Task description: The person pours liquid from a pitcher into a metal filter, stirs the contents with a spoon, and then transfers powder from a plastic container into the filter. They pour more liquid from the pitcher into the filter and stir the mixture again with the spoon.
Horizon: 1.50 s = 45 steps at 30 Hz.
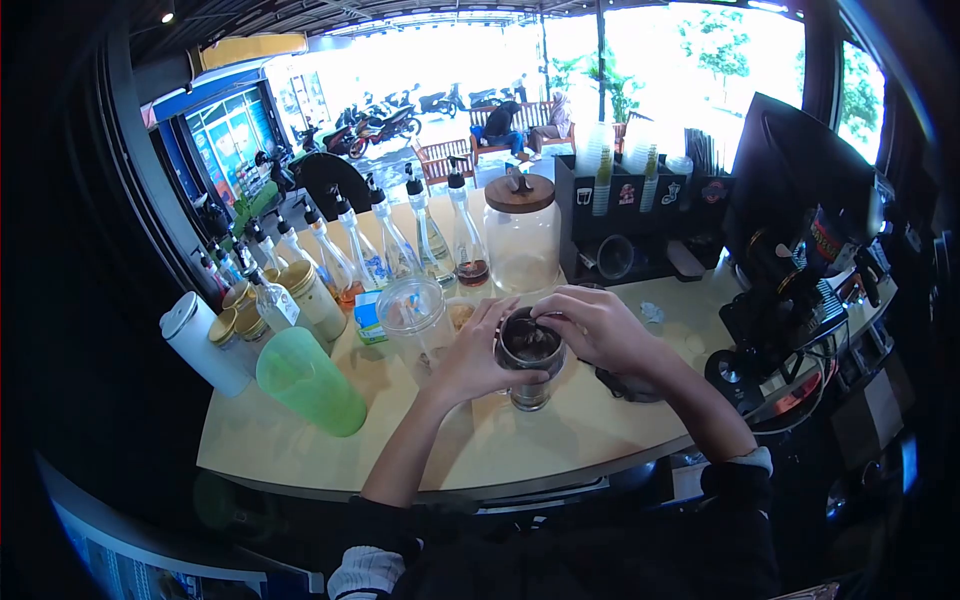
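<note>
A small glass vessel (pixel 531 396) with a dark inside stands on the counter in front of me. My left hand (pixel 474 356) is curved around its upper left side, thumb across the near side and fingers along the far rim. Over the right part of the rim, my right hand (pixel 606 334) has its fingers and thumb pinched together at the opening. Whatever is between those fingertips is too small or hidden to make out. A clear plastic container (pixel 413 312) is just left of my left hand. Behind my right wrist a dark object lies partly hidden.
A green translucent pitcher (pixel 311 382) is at the left. Several pump bottles (pixel 434 245) line the back, beside a large jar with a wooden lid (pixel 522 235). A black cup holder (pixel 640 205) and a dark monitor (pixel 800 185) stand at the right. Light wooden counter (pixel 480 455).
</note>
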{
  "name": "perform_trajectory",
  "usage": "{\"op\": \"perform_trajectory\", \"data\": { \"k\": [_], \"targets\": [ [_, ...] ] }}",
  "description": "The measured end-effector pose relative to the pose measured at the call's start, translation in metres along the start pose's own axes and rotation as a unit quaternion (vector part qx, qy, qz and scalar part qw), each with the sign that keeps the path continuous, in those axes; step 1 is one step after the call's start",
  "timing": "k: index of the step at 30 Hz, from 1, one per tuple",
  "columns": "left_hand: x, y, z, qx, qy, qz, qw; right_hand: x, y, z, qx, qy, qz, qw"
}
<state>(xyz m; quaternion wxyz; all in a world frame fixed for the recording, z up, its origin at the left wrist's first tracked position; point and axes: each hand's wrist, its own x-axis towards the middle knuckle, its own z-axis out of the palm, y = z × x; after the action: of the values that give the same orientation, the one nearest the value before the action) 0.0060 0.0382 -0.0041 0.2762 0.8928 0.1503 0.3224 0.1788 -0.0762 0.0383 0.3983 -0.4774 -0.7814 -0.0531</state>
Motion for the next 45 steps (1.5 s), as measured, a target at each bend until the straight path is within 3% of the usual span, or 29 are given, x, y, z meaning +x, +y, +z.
{"op": "perform_trajectory", "data": {
  "k": [2,4,5,7,12,14,17,19,20,23,25,26,29,30,32,37,39,44,45],
  "targets": [
    [0.000,0.006,-0.002,0.011,0.022,0.037,0.999,0.002,-0.002,-0.001,-0.008,-0.004,-0.003,1.000],
    [0.001,0.021,-0.006,0.006,0.103,0.065,0.993,0.003,-0.003,-0.002,-0.015,-0.014,-0.025,0.999],
    [0.002,0.022,-0.008,0.005,0.102,0.068,0.992,0.004,-0.002,0.000,-0.021,-0.010,-0.034,0.999],
    [0.003,0.022,-0.011,0.161,0.025,0.081,0.983,0.006,-0.005,-0.001,-0.027,-0.013,-0.038,0.999],
    [0.009,0.021,-0.005,0.160,0.083,0.162,0.970,0.004,-0.009,-0.007,-0.028,0.001,-0.036,0.999],
    [0.010,0.022,-0.007,0.168,0.088,0.171,0.967,-0.001,-0.006,-0.017,0.041,-0.003,0.093,0.995],
    [0.010,0.023,-0.011,0.167,0.130,0.170,0.962,-0.024,0.057,-0.018,-0.015,0.071,0.144,0.987],
    [0.009,0.022,-0.013,0.144,0.146,0.163,0.965,-0.049,0.093,-0.018,-0.049,0.069,0.261,0.962],
    [0.009,0.022,-0.015,0.125,0.163,0.157,0.966,-0.068,0.122,-0.013,-0.049,0.067,0.260,0.962],
    [0.007,0.021,-0.017,0.119,0.195,0.150,0.962,-0.108,0.180,0.006,-0.111,0.049,0.301,0.946],
    [0.006,0.020,-0.018,0.116,0.216,0.144,0.959,-0.115,0.183,0.014,-0.018,-0.034,0.406,0.913],
    [0.005,0.019,-0.017,0.092,0.220,0.123,0.963,-0.118,0.184,0.018,-0.016,-0.035,0.399,0.916],
    [0.002,0.017,-0.016,0.048,0.228,0.093,0.968,-0.125,0.179,0.037,0.229,0.092,0.417,0.875],
    [0.002,0.016,-0.015,0.024,0.228,0.086,0.969,-0.128,0.181,0.045,0.231,0.091,0.413,0.876],
    [0.001,0.013,-0.013,0.022,0.244,0.093,0.965,-0.132,0.192,0.056,0.328,0.189,0.364,0.851],
    [0.000,0.013,-0.016,0.033,0.256,0.076,0.963,-0.113,0.165,0.032,0.332,0.249,0.368,0.832],
    [-0.002,0.017,-0.019,0.028,0.257,0.076,0.963,-0.100,0.151,0.015,0.371,0.257,0.312,0.836],
    [-0.001,0.013,-0.017,0.043,0.269,0.097,0.957,-0.056,0.095,-0.032,0.337,0.258,0.328,0.844],
    [-0.001,0.011,-0.016,0.028,0.268,0.094,0.959,-0.052,0.096,-0.037,0.318,0.237,0.301,0.867]
  ]
}}
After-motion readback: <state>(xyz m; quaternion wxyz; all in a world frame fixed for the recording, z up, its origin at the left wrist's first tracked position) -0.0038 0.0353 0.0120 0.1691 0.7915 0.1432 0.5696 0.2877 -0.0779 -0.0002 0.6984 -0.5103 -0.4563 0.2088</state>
